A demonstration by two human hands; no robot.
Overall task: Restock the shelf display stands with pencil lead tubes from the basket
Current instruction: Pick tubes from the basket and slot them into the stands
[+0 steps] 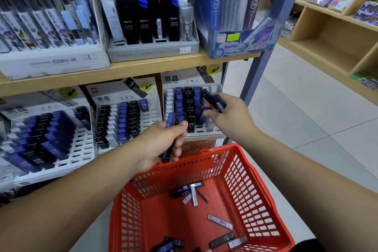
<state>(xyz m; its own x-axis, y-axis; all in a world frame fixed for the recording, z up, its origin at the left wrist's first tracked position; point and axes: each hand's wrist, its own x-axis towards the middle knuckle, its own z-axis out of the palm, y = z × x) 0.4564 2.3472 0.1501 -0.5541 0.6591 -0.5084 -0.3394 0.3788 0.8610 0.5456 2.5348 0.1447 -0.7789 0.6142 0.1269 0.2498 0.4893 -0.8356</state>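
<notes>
My left hand (161,145) grips a small bundle of blue and black lead tubes (170,122) just above the far rim of the red basket (257,194). My right hand (227,116) pinches one dark tube with a blue label (213,101) in front of the right white display stand (191,106) on the lower shelf. That stand holds rows of blue, black and white tubes. Several loose tubes (193,193) lie on the basket floor.
Two more white stands (124,116) (44,135) sit to the left on the lower shelf. The upper wooden shelf (126,70) carries other lead and pen boxes. A blue-grey upright post (263,43) bounds the shelf on the right. Wooden shelving (327,32) stands across the tiled aisle.
</notes>
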